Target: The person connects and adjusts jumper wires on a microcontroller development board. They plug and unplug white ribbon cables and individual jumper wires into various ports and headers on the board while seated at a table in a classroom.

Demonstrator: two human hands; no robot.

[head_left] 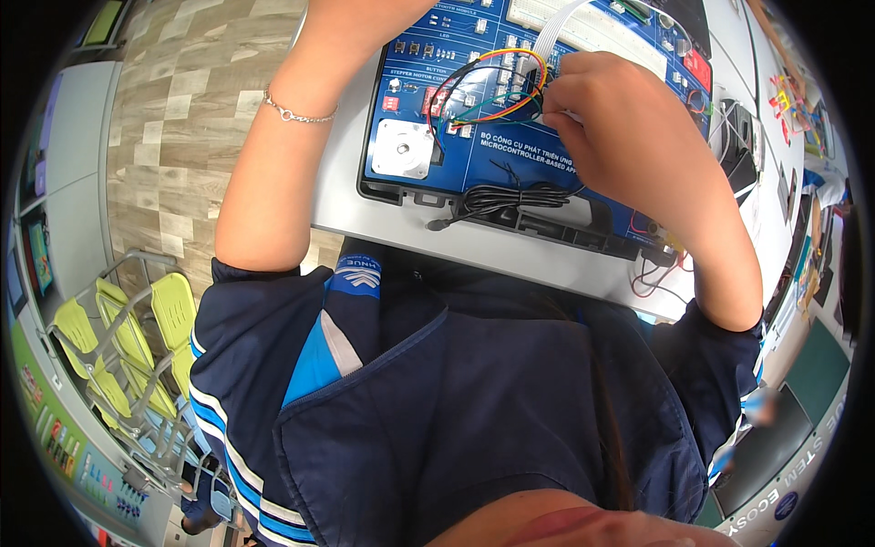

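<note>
A blue microcontroller training board [510, 169] in a black case lies before me. My right hand [606, 105] is over its middle, fingers curled and pinched at the ends of a loop of jumper wires [510, 56] in red, yellow, black and green. The fingers hide the exact contact. From there the wires arc left to a connector near the square silver stepper motor [403, 149]. At the top edge, above the board's upper left, is my left hand [369, 11]; its fingers are out of the picture. A grey ribbon cable [554, 32] runs beside a white breadboard [597, 38].
A bundled black cable [510, 199] lies on the case's front edge. The white table [392, 223] ends close to my body. Thin loose wires [661, 273] hang at the case's right corner. Black devices [736, 137] stand farther right. Green folding chairs [128, 333] are at the left.
</note>
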